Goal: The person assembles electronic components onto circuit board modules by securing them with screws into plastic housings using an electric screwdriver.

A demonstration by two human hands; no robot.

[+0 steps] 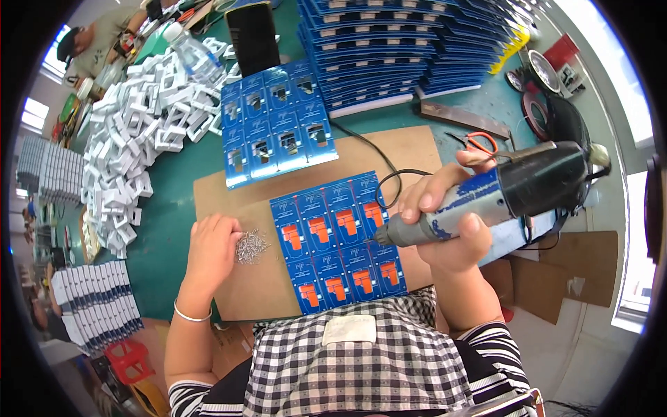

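My right hand (451, 226) is wrapped round a power screwdriver (479, 198) with a grey nose, a scuffed blue-and-silver body and a black rear end. Its nose points left, over the right side of a blue panel (325, 260) that bears two rows of orange inserts (317, 229). The panel lies on a brown board (260, 295) in front of me. Left of it, my left hand (212, 247) has its fingers curled together at the edge of a small heap of screws (252, 248). What those fingertips pinch, if anything, is hidden.
A second blue panel (278, 118) with cut-outs lies beyond. Tall stacks of blue panels (375, 62) stand at the back. White plastic frames (132, 132) are heaped at left, beside a clear bottle (194, 55). Orange-handled pliers (481, 142) lie at right. Another person (104, 42) sits far left.
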